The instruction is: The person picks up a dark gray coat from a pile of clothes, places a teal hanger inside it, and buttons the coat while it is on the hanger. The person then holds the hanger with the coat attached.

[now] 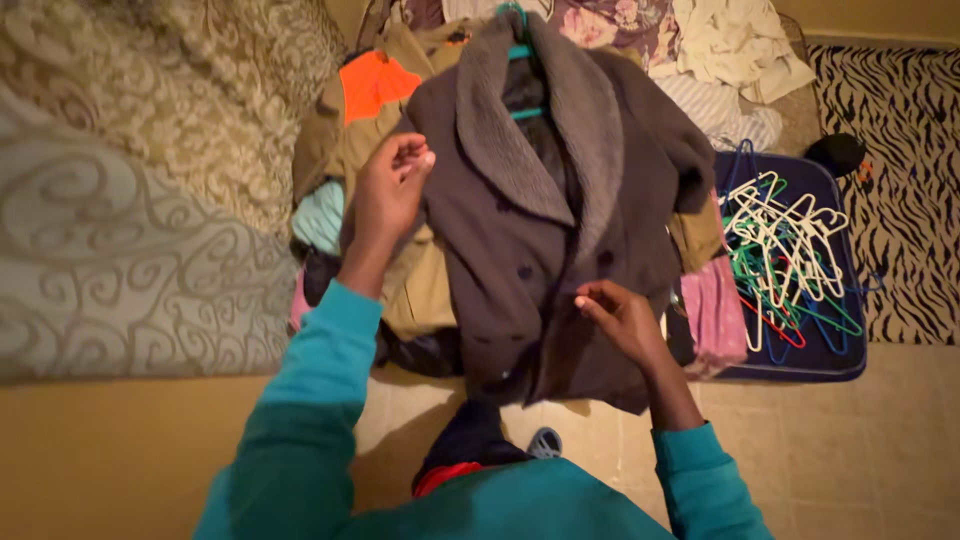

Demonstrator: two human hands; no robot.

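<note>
Tiled floor (850, 450); coat (530, 230) hides most of clothes pile (350, 150).

Matt, felt-like woollen cloth on the dark brown coat (520, 240), with a rougher, fleecy grey collar (560, 110) and a smooth teal plastic hanger (520, 50) at the neck. Smooth, faintly glossy plastic on the tangle of white, green, red and blue hangers (785, 260) in a dark blue bin (845, 365) of smooth plastic; soft knitted teal cloth on both sleeves (320, 400). Woven damask with a slight sheen on the scroll-patterned bedcover (130, 220), short matt pile on the zebra-striped rug (900, 180), smooth matt tile on the floor (850, 450).
</note>
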